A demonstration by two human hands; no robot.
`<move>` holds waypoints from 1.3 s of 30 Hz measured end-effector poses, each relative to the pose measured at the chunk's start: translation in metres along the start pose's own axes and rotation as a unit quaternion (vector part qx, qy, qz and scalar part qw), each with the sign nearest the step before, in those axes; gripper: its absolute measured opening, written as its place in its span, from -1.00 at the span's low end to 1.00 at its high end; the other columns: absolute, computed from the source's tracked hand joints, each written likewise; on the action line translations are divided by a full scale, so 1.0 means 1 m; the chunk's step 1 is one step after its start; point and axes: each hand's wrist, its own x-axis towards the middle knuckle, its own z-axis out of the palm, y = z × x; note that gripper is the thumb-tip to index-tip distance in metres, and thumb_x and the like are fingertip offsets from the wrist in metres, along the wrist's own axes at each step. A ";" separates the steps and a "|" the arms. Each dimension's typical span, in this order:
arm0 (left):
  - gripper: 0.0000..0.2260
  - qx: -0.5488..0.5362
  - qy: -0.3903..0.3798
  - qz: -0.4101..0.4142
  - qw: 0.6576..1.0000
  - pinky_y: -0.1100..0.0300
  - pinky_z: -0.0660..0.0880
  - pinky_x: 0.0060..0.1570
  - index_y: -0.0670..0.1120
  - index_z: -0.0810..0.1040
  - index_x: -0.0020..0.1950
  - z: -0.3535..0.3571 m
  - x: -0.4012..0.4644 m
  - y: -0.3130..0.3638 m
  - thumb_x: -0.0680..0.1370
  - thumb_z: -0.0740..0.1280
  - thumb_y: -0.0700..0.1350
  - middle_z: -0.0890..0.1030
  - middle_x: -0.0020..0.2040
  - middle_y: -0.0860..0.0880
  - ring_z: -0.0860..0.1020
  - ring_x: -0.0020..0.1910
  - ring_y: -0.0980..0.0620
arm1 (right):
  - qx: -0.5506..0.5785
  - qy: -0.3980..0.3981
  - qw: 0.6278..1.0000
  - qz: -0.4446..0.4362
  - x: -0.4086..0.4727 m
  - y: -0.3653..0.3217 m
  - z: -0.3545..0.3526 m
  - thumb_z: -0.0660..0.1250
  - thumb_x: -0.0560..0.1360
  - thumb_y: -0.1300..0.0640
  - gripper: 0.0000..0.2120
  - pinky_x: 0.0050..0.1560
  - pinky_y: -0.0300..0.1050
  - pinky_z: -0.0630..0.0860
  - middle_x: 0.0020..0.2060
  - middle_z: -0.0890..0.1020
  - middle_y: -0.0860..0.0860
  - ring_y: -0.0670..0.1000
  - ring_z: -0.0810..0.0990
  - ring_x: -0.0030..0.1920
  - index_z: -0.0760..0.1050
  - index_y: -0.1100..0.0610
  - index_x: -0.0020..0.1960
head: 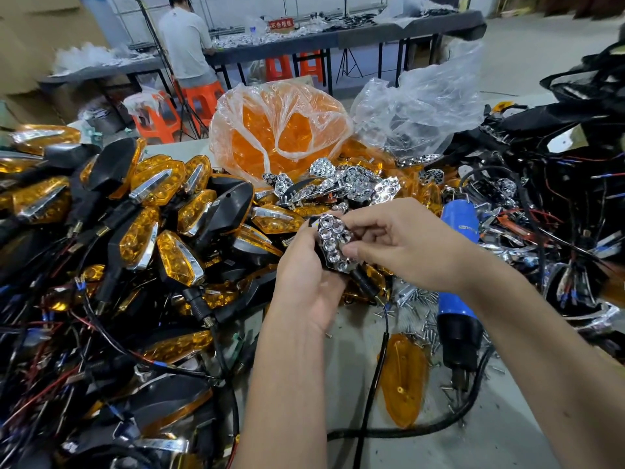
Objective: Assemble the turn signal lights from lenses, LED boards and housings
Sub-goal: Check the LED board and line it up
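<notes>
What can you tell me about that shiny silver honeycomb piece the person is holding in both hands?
The chrome reflector looks like mirror-plated plastic, with a cluster of hexagonal cups, each with a small hole at its centre. It stands roughly upright, facing the camera, seated against a black housing behind it with a dark cable trailing below. The left hand cradles it from beneath; the right hand pinches its right edge. Similar loose reflectors lie heaped beyond.

- Reflector [334, 243] held between left hand [306, 286] and right hand [402, 247], above table [345, 384].
- Finished lights [145, 211] piled left of hands.
- Loose reflectors [341, 184] behind hands; lens bag [280, 130] behind those.
- Heat gun [456, 299] right of hands, screws [422, 316] around it.
- Single lens [404, 380] before gun.
- Wiring [558, 204] far right.
</notes>
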 end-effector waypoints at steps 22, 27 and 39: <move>-0.57 -0.016 -0.097 0.004 0.995 -0.02 0.57 0.27 -0.29 0.59 0.31 -0.009 -0.003 0.006 0.52 0.34 -0.08 0.64 0.16 -0.26 0.62 0.17 -0.15 | -0.120 0.073 0.988 -0.058 0.002 -0.004 0.009 0.45 0.58 0.25 -0.59 -0.07 -0.24 0.40 -0.17 0.49 -0.01 -0.04 0.48 -0.16 0.60 0.06 0.41; -0.52 -0.029 -0.118 0.001 0.993 -0.04 0.53 0.32 -0.32 0.57 0.33 -0.009 -0.002 0.005 0.48 0.36 -0.09 0.60 0.21 -0.30 0.58 0.24 -0.19 | -0.119 0.070 0.989 -0.055 0.001 -0.004 0.009 0.45 0.58 0.24 -0.59 -0.09 -0.23 0.40 -0.17 0.49 0.01 -0.04 0.47 -0.17 0.60 0.04 0.41; -0.67 -0.047 -0.066 0.025 0.996 0.06 0.67 -0.05 -0.23 0.63 0.26 -0.007 -0.002 0.002 0.72 0.13 -0.11 0.71 0.08 -0.21 0.71 -0.02 -0.09 | -0.099 0.100 0.990 -0.012 0.002 0.000 0.013 0.43 0.60 0.24 -0.47 -0.09 -0.34 0.35 -0.19 0.45 -0.10 -0.15 0.43 -0.26 0.48 -0.07 0.52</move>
